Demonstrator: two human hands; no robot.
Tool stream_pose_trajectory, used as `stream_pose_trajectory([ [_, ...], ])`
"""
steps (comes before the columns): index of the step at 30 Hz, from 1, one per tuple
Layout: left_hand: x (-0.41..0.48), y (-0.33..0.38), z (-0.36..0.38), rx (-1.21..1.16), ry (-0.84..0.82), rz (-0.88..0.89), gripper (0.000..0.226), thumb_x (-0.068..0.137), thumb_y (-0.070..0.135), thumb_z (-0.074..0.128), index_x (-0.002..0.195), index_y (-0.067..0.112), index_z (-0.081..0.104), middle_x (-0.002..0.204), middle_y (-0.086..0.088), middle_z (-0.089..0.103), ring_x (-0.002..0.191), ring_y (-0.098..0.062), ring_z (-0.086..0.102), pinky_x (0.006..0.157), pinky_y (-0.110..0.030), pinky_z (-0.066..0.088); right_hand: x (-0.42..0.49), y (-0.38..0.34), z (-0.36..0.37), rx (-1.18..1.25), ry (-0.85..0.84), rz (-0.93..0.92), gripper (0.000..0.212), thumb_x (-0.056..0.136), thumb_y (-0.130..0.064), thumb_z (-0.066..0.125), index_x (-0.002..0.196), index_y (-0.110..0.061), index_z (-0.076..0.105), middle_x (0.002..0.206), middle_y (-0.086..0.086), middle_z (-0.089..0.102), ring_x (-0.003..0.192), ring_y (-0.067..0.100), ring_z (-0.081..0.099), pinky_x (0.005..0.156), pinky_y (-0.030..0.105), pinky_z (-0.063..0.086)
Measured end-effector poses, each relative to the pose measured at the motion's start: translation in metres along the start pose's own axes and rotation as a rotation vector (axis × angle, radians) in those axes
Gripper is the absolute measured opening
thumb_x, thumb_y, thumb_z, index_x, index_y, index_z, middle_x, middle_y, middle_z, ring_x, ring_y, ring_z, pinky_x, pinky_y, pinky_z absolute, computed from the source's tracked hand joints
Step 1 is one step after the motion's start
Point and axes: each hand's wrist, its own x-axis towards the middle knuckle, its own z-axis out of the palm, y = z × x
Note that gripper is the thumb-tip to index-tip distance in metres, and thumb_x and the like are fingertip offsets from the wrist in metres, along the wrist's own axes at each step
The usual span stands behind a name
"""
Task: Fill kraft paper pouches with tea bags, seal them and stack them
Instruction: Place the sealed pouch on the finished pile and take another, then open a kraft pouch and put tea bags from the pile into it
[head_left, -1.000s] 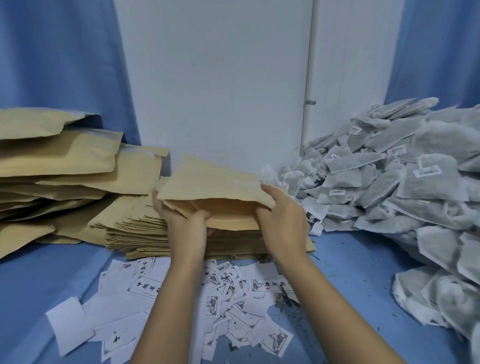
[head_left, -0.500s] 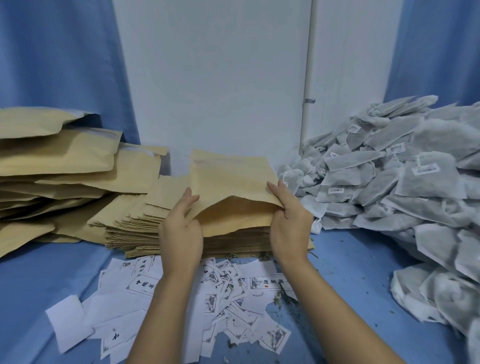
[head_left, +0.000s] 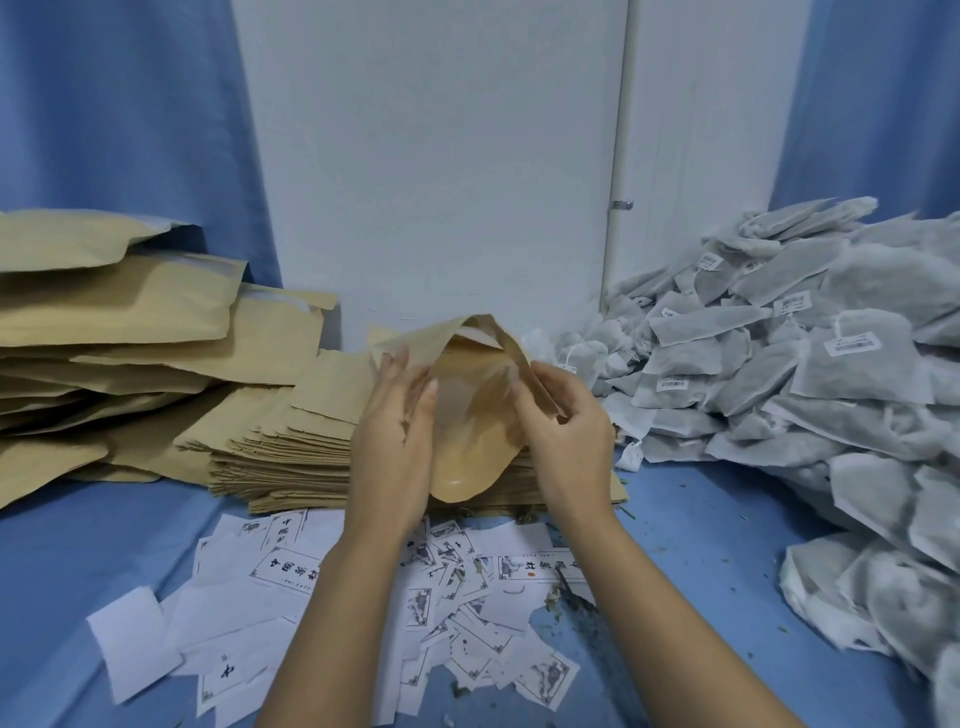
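Heap of tea bags (head_left: 810, 374) fills the frame's right; flat pouch stack (head_left: 291, 457) lies centre-left. At centre, the mouth of one kraft pouch (head_left: 467, 415) is held open: left hand (head_left: 395, 431) pinches its left wall, right hand (head_left: 566, 441) its right lip. Filling probably follows, which requires a free right hand.

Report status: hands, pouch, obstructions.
Left hand, right hand pinching pouch mouth open. Looks empty. Pile of tea bags right, path unblocked.

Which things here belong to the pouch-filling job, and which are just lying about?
Job: open pouch in left hand and right hand; flat pouch stack; tea bag pile; bulging pouch stack.
Lying about: printed paper slips; loose tea crumbs.
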Motion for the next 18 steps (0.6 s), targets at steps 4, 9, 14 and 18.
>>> stream_pose_trajectory([
  [4,-0.004,0.003,0.008,-0.041,0.11,0.098,0.029,0.098,0.022,0.049,0.126,0.026,0.054,0.115,0.047,0.036,0.129,0.002,0.037,0.1,-0.002,0.028,0.001,-0.001,-0.001,0.182,0.052,-0.035,0.043,0.086,-0.053,0.037,0.094,-0.026,0.071,0.091,-0.025,0.069,0.098,-0.008,0.06,0.085,0.016,0.046],
  [9,-0.004,0.002,0.015,0.097,0.162,0.134,0.026,0.098,0.015,0.048,0.113,0.004,0.066,0.128,-0.003,0.057,0.125,-0.014,0.049,0.099,-0.017,0.036,0.015,0.009,-0.011,0.348,0.219,0.115,0.042,0.095,-0.039,0.034,0.09,-0.026,0.073,0.099,-0.03,0.065,0.118,0.004,0.053,0.093,0.021,0.04],
  [14,-0.003,0.012,0.032,0.044,0.244,0.075,0.026,0.098,0.012,0.048,0.113,0.001,0.065,0.12,0.008,0.05,0.128,-0.018,0.048,0.092,0.005,0.027,0.045,0.028,-0.044,0.309,0.326,0.392,0.027,0.095,-0.023,0.039,0.102,-0.023,0.066,0.109,-0.005,0.063,0.098,0.013,0.058,0.082,0.026,0.045],
  [18,-0.001,0.022,0.05,-0.013,0.254,0.08,0.025,0.098,0.011,0.048,0.111,-0.002,0.066,0.113,0.014,0.046,0.126,-0.016,0.047,0.09,0.007,0.025,0.06,0.068,-0.078,0.006,0.239,0.524,0.045,0.091,-0.012,0.043,0.135,-0.02,0.049,0.13,0.009,0.05,0.09,0.018,0.052,0.089,0.036,0.047],
])
